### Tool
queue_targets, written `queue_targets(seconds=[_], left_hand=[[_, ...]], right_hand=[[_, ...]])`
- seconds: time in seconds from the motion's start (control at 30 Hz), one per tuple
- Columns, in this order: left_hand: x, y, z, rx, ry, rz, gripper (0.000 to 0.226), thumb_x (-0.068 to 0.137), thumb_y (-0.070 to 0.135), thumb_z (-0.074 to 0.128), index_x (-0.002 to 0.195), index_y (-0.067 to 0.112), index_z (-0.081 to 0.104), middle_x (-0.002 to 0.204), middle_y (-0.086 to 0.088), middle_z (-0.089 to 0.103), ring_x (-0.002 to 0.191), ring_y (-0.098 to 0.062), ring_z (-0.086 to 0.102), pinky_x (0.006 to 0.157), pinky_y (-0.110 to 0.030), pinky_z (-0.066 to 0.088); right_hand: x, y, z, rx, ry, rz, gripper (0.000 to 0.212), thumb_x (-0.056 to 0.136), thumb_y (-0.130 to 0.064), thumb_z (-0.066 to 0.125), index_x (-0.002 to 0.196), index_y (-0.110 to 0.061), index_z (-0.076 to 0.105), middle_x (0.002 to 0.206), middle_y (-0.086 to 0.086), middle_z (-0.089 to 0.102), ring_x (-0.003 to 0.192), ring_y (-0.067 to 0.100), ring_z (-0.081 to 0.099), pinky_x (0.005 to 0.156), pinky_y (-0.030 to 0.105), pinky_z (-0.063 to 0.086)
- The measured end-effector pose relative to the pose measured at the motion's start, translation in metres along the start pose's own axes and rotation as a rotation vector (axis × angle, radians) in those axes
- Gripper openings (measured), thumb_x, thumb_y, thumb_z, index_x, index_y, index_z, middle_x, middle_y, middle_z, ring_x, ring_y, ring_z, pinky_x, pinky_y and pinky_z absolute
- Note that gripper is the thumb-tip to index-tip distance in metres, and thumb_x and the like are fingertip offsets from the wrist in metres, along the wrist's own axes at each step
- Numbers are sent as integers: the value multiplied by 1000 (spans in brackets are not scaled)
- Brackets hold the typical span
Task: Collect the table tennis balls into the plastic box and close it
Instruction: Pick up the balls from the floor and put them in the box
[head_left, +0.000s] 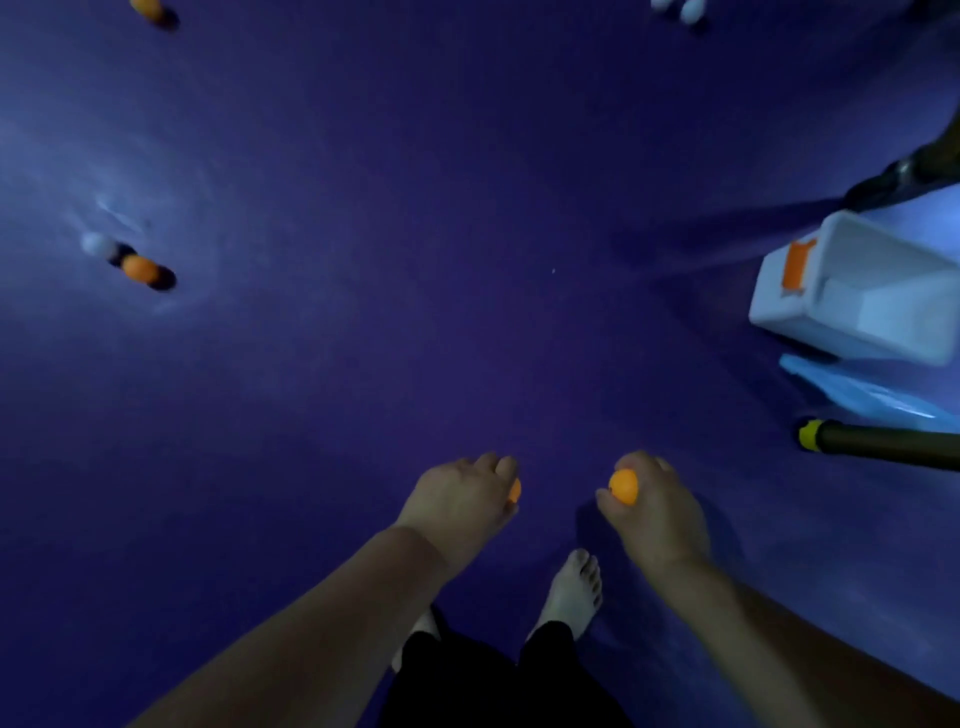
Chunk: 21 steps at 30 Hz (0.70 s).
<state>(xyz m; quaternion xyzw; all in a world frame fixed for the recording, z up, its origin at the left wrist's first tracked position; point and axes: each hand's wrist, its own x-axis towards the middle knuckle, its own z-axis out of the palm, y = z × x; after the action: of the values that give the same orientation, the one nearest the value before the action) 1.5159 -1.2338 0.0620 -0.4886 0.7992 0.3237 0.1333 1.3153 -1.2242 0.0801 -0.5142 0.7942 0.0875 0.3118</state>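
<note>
Two orange balls in hand: our left hand (462, 499) curls its fingers over one (515, 490), mostly hidden, and our right hand (657, 506) pinches the other (624, 486) betw. thumb and fingertips. Plastic box (852, 291) stands open at approx. 2 o'clock with lid (857, 389) flat beside it; loose balls remain on the floor, an orange (139, 268) and white (96, 244) pair at 10 o'clock, more at 11 and 1. We judge balls v. light, rigid, smooth and prone to roll, so cup around the widest part, light pressure, and lower into box w/o dropping.
</note>
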Motion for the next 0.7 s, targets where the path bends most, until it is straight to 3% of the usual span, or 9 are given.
queue_targets(seconds=[0.13, 0.23, 0.3, 0.5, 0.6, 0.7], left_hand=[[-37, 1, -101, -63, 37, -42, 34, 96, 36, 43, 125, 18, 42, 120, -2, 49, 99, -26, 58, 65, -33, 39], [-51, 3, -168, -61, 62, -36, 37, 92, 39, 49, 121, 18, 49, 118, -3, 52, 97, -28, 59, 68, -33, 44], [-49, 9, -208, -44, 72, -38, 40, 88, 46, 52, 119, 20, 54, 117, -3, 57, 99, -29, 61, 73, -34, 47], [0, 42, -293, 31, 27, -35, 51, 83, 60, 51, 123, 29, 49, 120, 3, 61, 107, -22, 60, 78, -30, 46], [38, 64, -319, -12, 1, -31, 47, 84, 56, 52, 122, 28, 46, 118, 2, 62, 106, -22, 60, 76, -30, 45], [83, 80, -334, -49, -23, 3, 44, 88, 46, 53, 127, 28, 44, 126, 0, 57, 110, -26, 58, 80, -33, 46]], right_hand=[[-40, -52, -62, 188, 94, 25, 33, 81, -31, 66, 109, -21, 52, 103, -4, 54, 83, 18, 54, 65, 27, 41], [-56, -82, -104, 279, 154, 46, 30, 81, -33, 67, 100, -25, 45, 91, -5, 57, 74, 15, 54, 53, 24, 38], [-56, -92, -132, 349, 192, 75, 31, 79, -33, 69, 98, -25, 46, 88, -4, 59, 75, 16, 57, 58, 27, 42], [-21, -97, -211, 482, 288, 134, 31, 76, -25, 73, 95, -20, 48, 86, 0, 59, 74, 19, 55, 58, 26, 40], [9, -88, -245, 498, 306, 180, 30, 76, -22, 74, 91, -20, 47, 85, 1, 57, 72, 19, 51, 53, 22, 31], [36, -76, -269, 514, 311, 241, 29, 76, -19, 74, 88, -19, 47, 83, 3, 56, 71, 20, 50, 59, 24, 33]])
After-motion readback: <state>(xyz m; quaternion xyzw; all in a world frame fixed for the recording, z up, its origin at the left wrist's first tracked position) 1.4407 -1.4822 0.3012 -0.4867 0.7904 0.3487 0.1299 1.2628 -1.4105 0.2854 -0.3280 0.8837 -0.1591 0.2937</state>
